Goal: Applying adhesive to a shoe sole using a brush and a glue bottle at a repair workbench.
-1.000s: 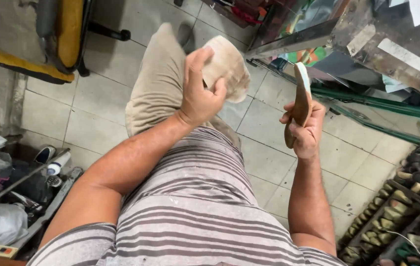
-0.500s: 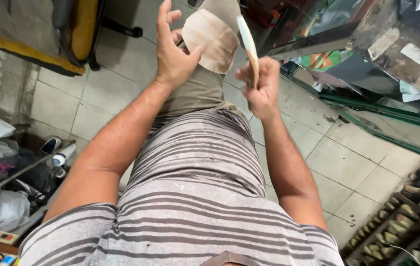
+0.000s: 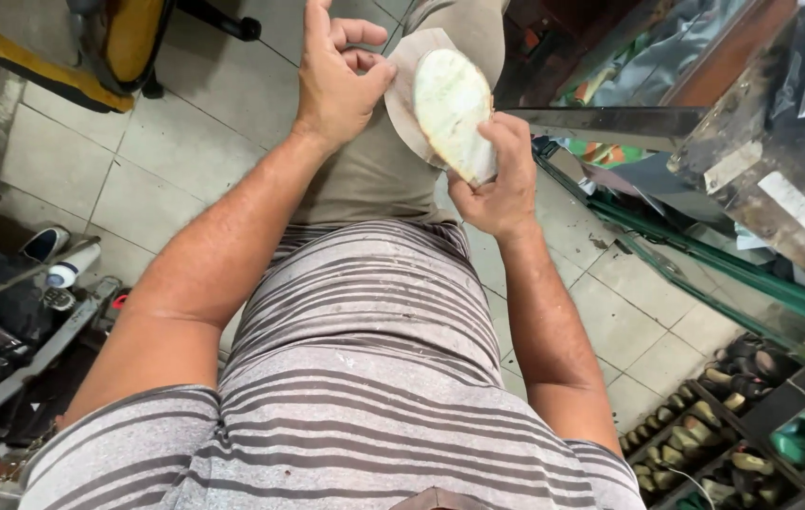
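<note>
Head camera looks straight down over my striped shirt (image 3: 365,378) to my two hands raised above my knee. My right hand (image 3: 497,184) grips a pale oval sole piece (image 3: 452,102) from below, thumb and fingers closed on its lower end, so its whitish face is turned up toward me. Its long axis runs from my right palm up and a little to the left, away from my body, tilted rather than flat. Just behind it lies a tan sheet (image 3: 402,90), a rounded cut of leather or board; its edge shows to the left of the sole piece, and the two look to be touching, though I cannot tell how firmly. My left hand (image 3: 336,80) sits just beside that left edge: thumb and bent fingers pinch the tan sheet, while the index finger stands up free. So the sole piece lies directly to the right of my left hand, nearly touching it, and the right hand is the one bearing it. Both things hang over my trouser leg (image 3: 374,175), well above the tiled floor (image 3: 100,170). Shelves of shoes (image 3: 733,416) stand off to my lower right.
</note>
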